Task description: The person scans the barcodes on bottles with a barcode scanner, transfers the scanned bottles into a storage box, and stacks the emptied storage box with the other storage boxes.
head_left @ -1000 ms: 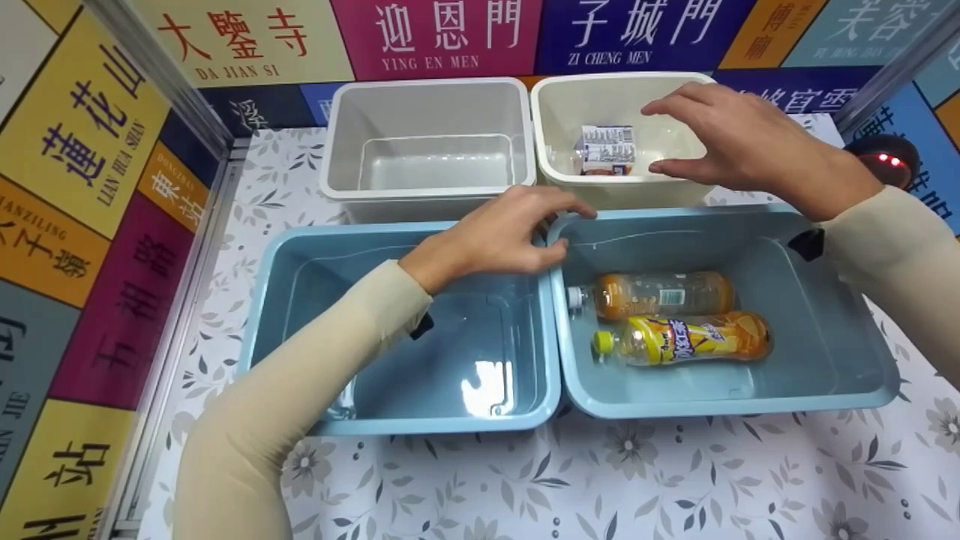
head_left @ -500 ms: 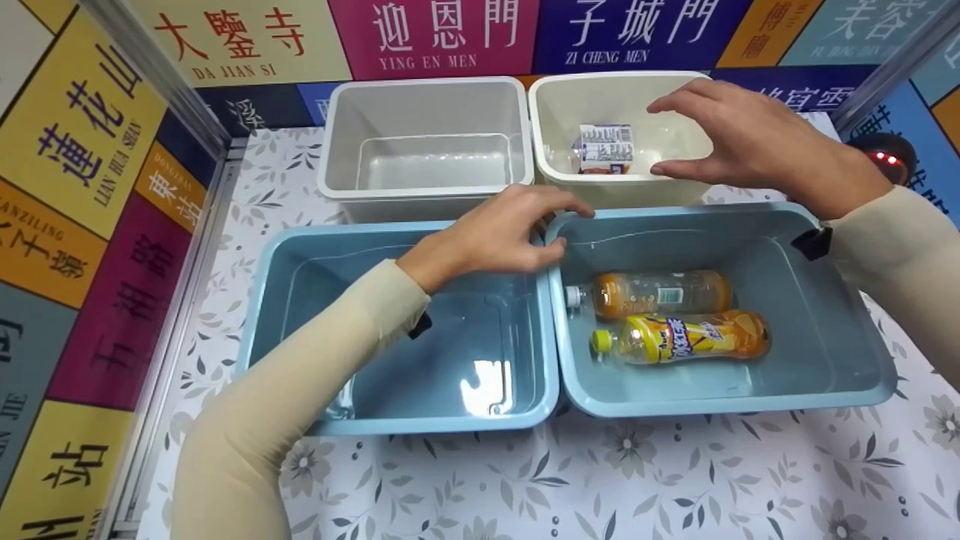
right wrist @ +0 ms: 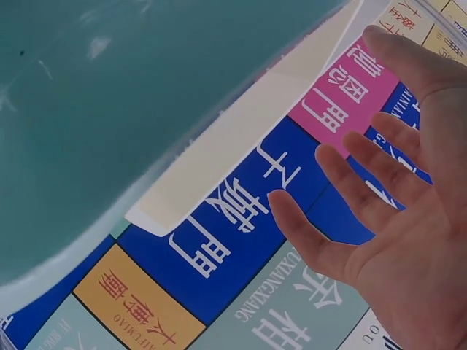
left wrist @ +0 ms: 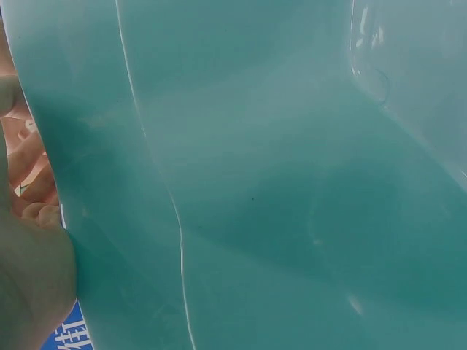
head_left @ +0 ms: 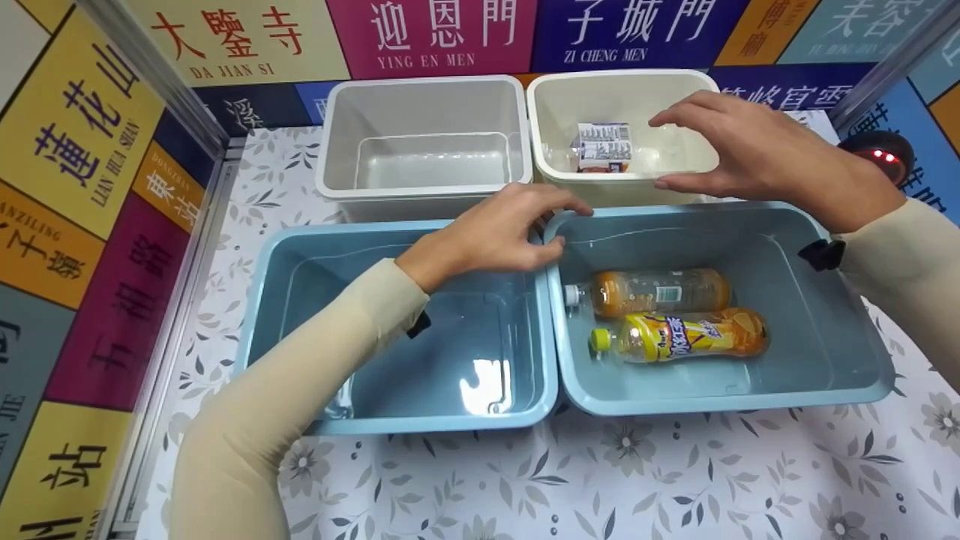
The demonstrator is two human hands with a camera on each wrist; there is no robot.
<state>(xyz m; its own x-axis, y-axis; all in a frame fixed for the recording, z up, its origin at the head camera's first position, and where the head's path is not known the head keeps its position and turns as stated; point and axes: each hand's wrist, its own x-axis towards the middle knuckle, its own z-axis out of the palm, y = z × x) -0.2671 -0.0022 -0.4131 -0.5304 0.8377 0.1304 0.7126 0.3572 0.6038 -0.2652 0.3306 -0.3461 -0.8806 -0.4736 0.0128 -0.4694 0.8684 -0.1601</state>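
My left hand (head_left: 506, 229) is over the corner where the two blue bins and the pale bins meet, its fingers loosely bent with nothing seen between them. From here I cannot tell whether it touches the rim of the right blue bin (head_left: 727, 405). In that bin lie a clear bottle with an orange-brown base (head_left: 664, 291) and a yellow-labelled drink bottle (head_left: 682, 335). Over the right side of the cream bin (head_left: 622, 178) hangs my right hand (head_left: 765, 154), thumb and fingers spread apart, holding nothing. A clear bottle with a printed label (head_left: 604, 146) lies inside the cream bin.
A grey-white bin (head_left: 424, 193) stands at the back left, with the left blue bin (head_left: 405, 426) in front of it. A black device with red lights (head_left: 877, 156) is at the right. Printed panels (head_left: 435, 37) wall the table (head_left: 480, 480).
My right hand has shifted slightly right and down, still empty. The left hand has stayed in place, and the bottles have not moved in their bins.
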